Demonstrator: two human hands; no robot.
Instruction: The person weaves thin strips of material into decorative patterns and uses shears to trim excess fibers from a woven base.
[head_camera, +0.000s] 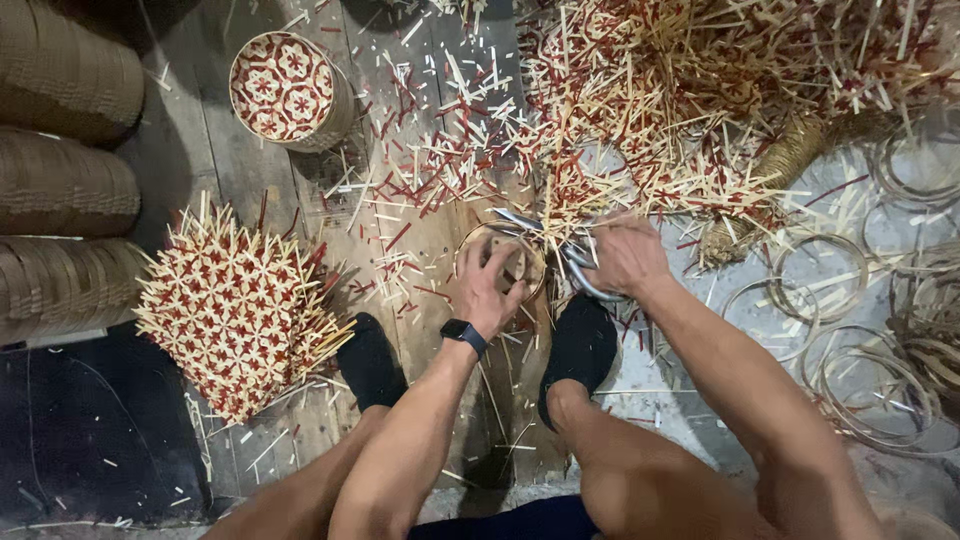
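Between my two feet in their black socks (580, 345), on the wooden floor (200, 150), sits the small round woven basket (500, 262) I am working on. My left hand (487, 288) lies over its rim with the fingers curled around it, gripping it and covering much of the top; a dark watch (464, 334) sits on that wrist. My right hand (625, 255) is just beside the basket on its right, fingers clenched around the handles of a pair of metal shears (560, 250), whose blades point left across the basket's far edge. Whether the blades touch the weave I cannot tell.

Beyond my hands, a thick litter of cut red and pale strip ends (640, 110) spreads across the floor, touching the basket's far side. To my left lies a flat woven panel (235, 310) in a red-and-pale star pattern, its loose ends sticking out all round. Further off, at the top left, stands a finished round basket (288, 90) with the same pattern. Stacked brown woven pieces (60, 190) line the left edge. On my right, thin hoops (825, 275) lie scattered, some overlapping.
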